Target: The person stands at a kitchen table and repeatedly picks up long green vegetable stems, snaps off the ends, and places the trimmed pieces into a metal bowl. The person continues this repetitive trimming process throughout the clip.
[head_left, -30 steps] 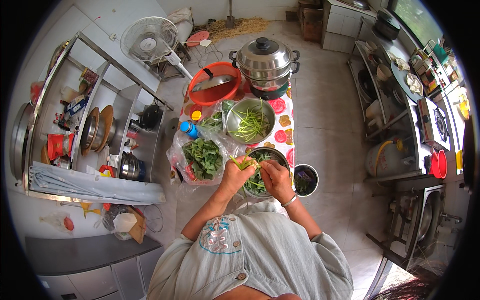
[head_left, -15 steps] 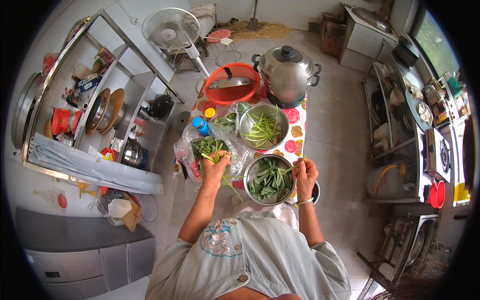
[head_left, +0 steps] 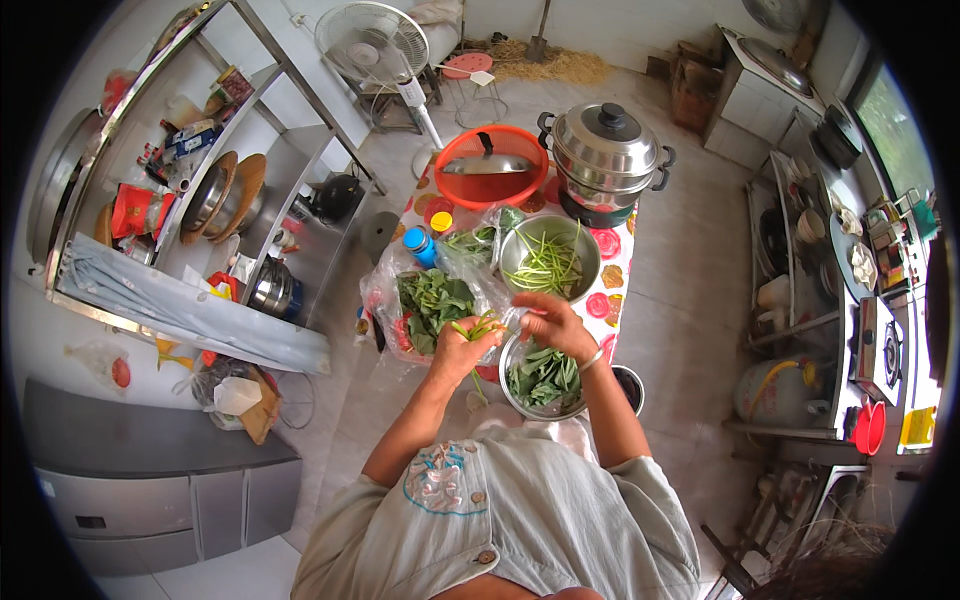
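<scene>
the left hand point(head_left: 460, 352) grips green stems point(head_left: 481, 326); the right hand point(head_left: 557, 326) (can't tell if holding anything) has moved closer.

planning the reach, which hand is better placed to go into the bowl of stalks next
Right, probably. The right hand shows close by the stalk bowl; the left hand is farther off, near the bagged leaves, and holds stalks. Whether the right holds anything is unclear.
</scene>
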`<state>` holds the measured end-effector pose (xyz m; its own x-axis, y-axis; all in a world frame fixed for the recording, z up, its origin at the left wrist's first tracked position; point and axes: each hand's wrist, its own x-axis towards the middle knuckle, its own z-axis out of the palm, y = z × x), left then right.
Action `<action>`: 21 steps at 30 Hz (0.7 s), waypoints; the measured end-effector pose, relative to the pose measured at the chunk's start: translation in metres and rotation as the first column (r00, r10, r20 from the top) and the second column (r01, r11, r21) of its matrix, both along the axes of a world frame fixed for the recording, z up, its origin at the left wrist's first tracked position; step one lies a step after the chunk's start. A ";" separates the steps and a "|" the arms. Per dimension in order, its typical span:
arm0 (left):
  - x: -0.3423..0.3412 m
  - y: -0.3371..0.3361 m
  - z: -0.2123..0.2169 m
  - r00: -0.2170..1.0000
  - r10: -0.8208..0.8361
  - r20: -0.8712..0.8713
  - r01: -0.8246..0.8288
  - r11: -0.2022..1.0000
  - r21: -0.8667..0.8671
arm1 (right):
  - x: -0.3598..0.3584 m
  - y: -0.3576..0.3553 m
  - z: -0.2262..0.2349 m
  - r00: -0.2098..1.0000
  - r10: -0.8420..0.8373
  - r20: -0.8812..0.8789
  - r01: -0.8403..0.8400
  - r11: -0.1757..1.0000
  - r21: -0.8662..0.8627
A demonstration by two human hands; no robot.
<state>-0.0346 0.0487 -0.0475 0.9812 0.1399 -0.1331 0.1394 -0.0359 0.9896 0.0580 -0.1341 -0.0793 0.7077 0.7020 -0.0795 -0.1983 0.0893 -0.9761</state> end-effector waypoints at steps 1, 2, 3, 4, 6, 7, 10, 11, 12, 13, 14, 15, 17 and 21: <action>0.002 -0.003 -0.001 0.999 0.008 -0.033 -0.007 0.999 0.034 | -0.023 -0.002 0.024 0.998 0.000 -0.065 0.009 0.991 0.134; 0.004 -0.007 -0.001 0.999 -0.033 -0.025 0.034 0.999 0.037 | -0.035 -0.004 0.033 0.997 0.030 -0.065 -0.021 0.991 0.129; 0.008 -0.011 0.000 0.997 -0.076 -0.017 0.077 0.996 0.045 | -0.044 -0.001 0.033 0.998 -0.043 -0.050 0.049 0.992 0.120; 0.011 -0.015 0.000 0.993 -0.119 -0.009 0.119 0.991 0.054 | -0.051 -0.002 0.032 0.993 -0.117 -0.034 0.120 0.987 0.112; 0.014 -0.024 -0.001 0.986 -0.163 -0.026 0.165 0.983 0.082 | -0.054 -0.010 0.016 0.944 -0.258 0.207 0.267 0.963 -0.018; 0.016 -0.027 -0.003 0.983 -0.181 -0.040 0.184 0.981 0.061 | -0.056 -0.015 0.016 0.919 -0.295 0.260 0.308 0.951 -0.011; 0.021 -0.036 0.000 0.963 -0.258 -0.080 0.258 0.966 -0.006 | -0.061 -0.031 0.019 0.916 -0.344 0.205 0.342 0.939 0.045; 0.023 -0.040 0.000 0.956 -0.284 -0.078 0.280 0.958 -0.061 | -0.062 -0.038 0.021 0.929 -0.328 0.170 0.322 0.945 0.059; 0.025 -0.044 0.006 0.948 -0.308 -0.075 0.299 0.948 -0.113 | -0.064 -0.043 0.024 0.941 -0.309 0.136 0.301 0.951 0.077; 0.025 -0.048 0.013 0.940 -0.333 -0.077 0.319 0.935 -0.155 | -0.066 -0.047 0.027 0.949 -0.309 0.060 0.302 0.947 0.110; 0.024 -0.053 0.021 0.929 -0.355 -0.103 0.331 0.923 -0.199 | -0.069 -0.050 0.027 0.943 -0.333 0.001 0.328 0.929 0.169; 0.025 -0.056 0.030 0.918 -0.376 -0.124 0.340 0.909 -0.240 | -0.071 -0.051 0.028 0.935 -0.351 -0.055 0.354 0.907 0.229; 0.025 -0.061 0.035 0.899 -0.412 -0.150 0.367 0.895 -0.255 | -0.074 -0.054 0.034 0.911 -0.383 -0.155 0.413 0.847 0.333; 0.025 -0.067 0.026 0.886 -0.439 -0.150 0.388 0.879 -0.278 | -0.068 -0.061 0.019 0.770 -0.591 0.242 0.537 0.804 0.254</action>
<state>-0.0096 -0.0179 -0.0217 0.8899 -0.3325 -0.3122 0.3604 0.0932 0.9281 -0.0104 -0.1952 -0.0602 0.9493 0.1520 0.2754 0.2320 0.2528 -0.9393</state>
